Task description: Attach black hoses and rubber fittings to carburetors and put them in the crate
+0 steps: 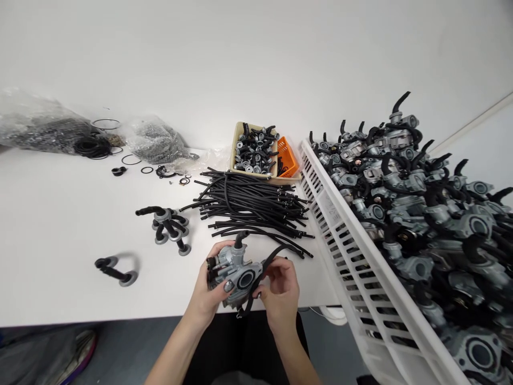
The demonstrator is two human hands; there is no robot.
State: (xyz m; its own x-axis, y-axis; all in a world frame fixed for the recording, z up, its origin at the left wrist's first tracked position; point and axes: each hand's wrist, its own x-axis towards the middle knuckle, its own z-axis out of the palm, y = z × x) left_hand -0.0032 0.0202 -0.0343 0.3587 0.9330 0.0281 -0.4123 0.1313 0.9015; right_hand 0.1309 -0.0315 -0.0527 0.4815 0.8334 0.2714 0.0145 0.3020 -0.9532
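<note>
Nearest to me, off to the right of the grip and running down past it, stands a white slatted crate [360,240], heaped above its rim with grey metal carburetors [411,206], many with a short black elbow sticking up. Beside it, the person sits with both hands raised just over the near edge of the white table [60,230]. Between the hands is one more carburetor [236,262], its black elbow pointing upward. I see the left hand [206,289] wrapped around the body, thumb pressed on the front and fingers behind. The right hand [282,291] has thumb and fingers drawn together, pinching a black hose [256,289] against the near side of the carburetor; some fingertips are hidden.

Just beyond the grip lies a loose pile of black hoses [256,200]. Farther past that sit a cream bin [233,155] full of small elbow fittings [256,152] and, touching or close beside it, an orange basket [288,152]. Left of the grip, a cluster of elbow fittings [170,224] stands on the table, with a smaller group [116,272] farther left. Well beyond those rest two clear plastic bags [150,139] of dark parts.
</note>
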